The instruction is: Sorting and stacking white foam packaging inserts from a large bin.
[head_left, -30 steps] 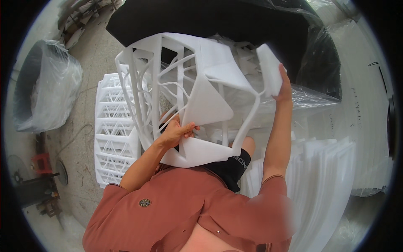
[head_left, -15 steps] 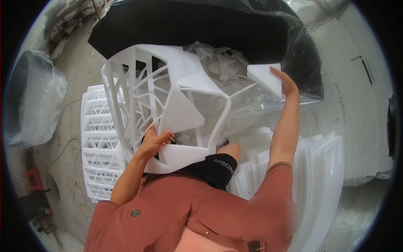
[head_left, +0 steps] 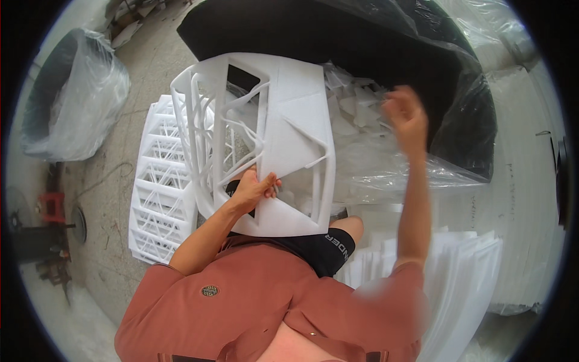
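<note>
A stack of white foam sheets (head_left: 295, 84) with triangular and slanted cut-outs stands tilted over my lap. My left hand (head_left: 256, 190) is closed round an inner strut near its lower middle, fingers partly hidden behind it. A small pale bit shows by the fingertips; I cannot make out what it is. My right hand (head_left: 408, 120) is raised apart from the foam, blurred, with loosely curled fingers and nothing visible in them. Below and beside it, white foam scraps (head_left: 359, 105) lie in clear plastic in front of a large black panel (head_left: 289, 30).
Another stack of cut-out foam (head_left: 161, 187) stands on the floor at left. Upright white sheets (head_left: 461, 259) lean by my right side. A plastic-lined bin (head_left: 78, 96) is at far left, with a red tool-like object (head_left: 53, 207) below it. Large pale slabs (head_left: 518, 181) stand at right.
The triangular foam piece has left my right hand, which has lifted slightly and curled. The cut-out foam has swung more square to me, my left hand still on it. The view has shifted.
</note>
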Tool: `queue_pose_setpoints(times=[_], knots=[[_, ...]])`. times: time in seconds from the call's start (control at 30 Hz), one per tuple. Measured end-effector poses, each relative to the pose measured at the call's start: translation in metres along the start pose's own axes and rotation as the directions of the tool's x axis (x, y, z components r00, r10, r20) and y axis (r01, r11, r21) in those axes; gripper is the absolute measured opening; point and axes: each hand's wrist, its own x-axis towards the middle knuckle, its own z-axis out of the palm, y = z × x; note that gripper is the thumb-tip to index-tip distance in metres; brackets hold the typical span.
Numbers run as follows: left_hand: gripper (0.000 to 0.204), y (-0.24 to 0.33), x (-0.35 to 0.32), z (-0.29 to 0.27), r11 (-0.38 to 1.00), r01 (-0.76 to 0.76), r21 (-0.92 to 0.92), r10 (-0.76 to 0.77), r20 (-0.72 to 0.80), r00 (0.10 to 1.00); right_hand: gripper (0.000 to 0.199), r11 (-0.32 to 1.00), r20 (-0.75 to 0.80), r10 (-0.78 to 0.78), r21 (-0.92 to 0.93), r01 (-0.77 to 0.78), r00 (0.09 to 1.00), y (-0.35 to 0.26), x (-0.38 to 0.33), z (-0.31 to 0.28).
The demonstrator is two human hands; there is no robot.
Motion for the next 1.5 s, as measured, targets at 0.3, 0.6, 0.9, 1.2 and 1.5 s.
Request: queue_pose_setpoints(times=[0.3,0.6,0.9,1.2,1.5], knots=[[0.087,0.014,-0.011,0.014,0.981,0.071,-0.182,-0.005,0.337,0.941,0.121,0.971,0.524,-0.144,-0.088,0.221,0.840,-0.001,-0.102,0.136],[0.066,-0.006,-0.019,0.019,0.972,0.232,-0.030,-0.227,0.128,0.966,0.103,0.967,0.558,0.223,-0.026,-0.252,0.799,-0.027,-0.085,0.104],[0.059,-0.001,-0.018,-0.001,0.962,0.224,-0.158,-0.201,0.151,0.968,0.069,0.969,0.844,0.053,0.086,-0.232,0.534,-0.002,-0.021,-0.025],[0.044,-0.012,-0.006,0.010,0.967,0.213,-0.137,-0.169,0.276,0.946,0.083,0.613,0.180,0.656,0.439,-0.657,0.733,0.094,-0.036,0.079],[0.056,-0.017,0.001,-0.010,0.623,0.119,0.773,-0.271,0.071,0.960,0.052,0.733,0.282,0.414,0.460,-0.501,0.865,0.058,-0.043,0.121]])
